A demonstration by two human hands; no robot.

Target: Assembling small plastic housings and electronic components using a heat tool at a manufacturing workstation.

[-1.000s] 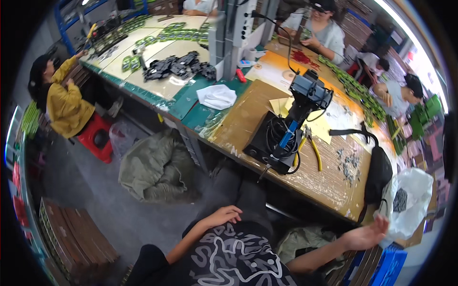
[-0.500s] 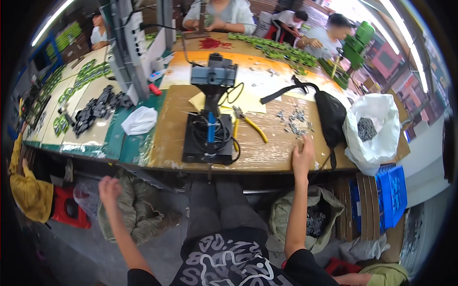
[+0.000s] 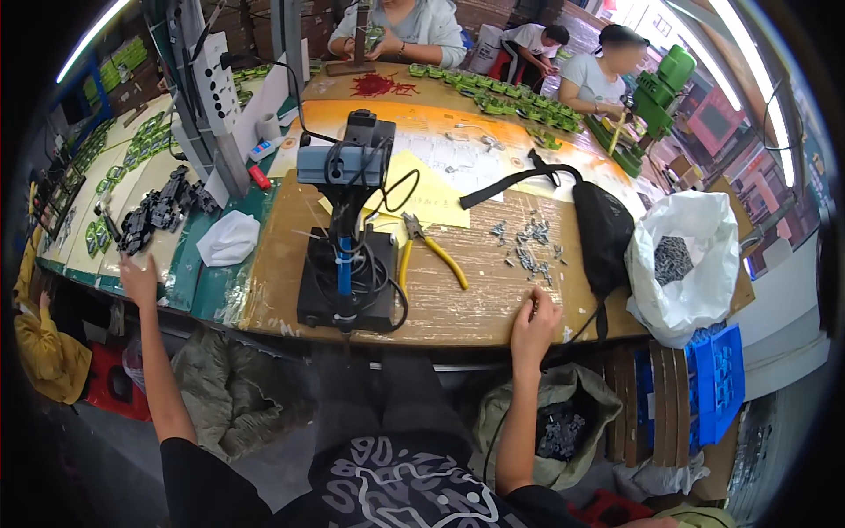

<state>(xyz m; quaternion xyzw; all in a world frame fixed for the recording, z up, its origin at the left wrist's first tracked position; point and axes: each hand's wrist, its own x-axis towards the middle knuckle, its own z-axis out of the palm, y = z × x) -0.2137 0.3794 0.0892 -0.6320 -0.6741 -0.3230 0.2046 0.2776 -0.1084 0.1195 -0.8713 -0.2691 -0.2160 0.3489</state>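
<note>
While the person sits at the long brown cardboard-topped desk (image 3: 458, 304), a black-based fixture with a grey head and tangled black cables (image 3: 345, 264) stands in front of them. To the right, a white plastic bag of small grey metal parts (image 3: 682, 264) sits at the desk's end beside a black strap bag (image 3: 603, 233). Yellow-handled pliers (image 3: 431, 251) lie beside the fixture. The right hand (image 3: 535, 319) rests at the desk's front edge, fingers curled loosely, holding nothing visible, near scattered small grey metal pieces (image 3: 526, 246). The left hand (image 3: 136, 280) is open and empty, raised by the green-edged desk's (image 3: 189, 282) rim.
</note>
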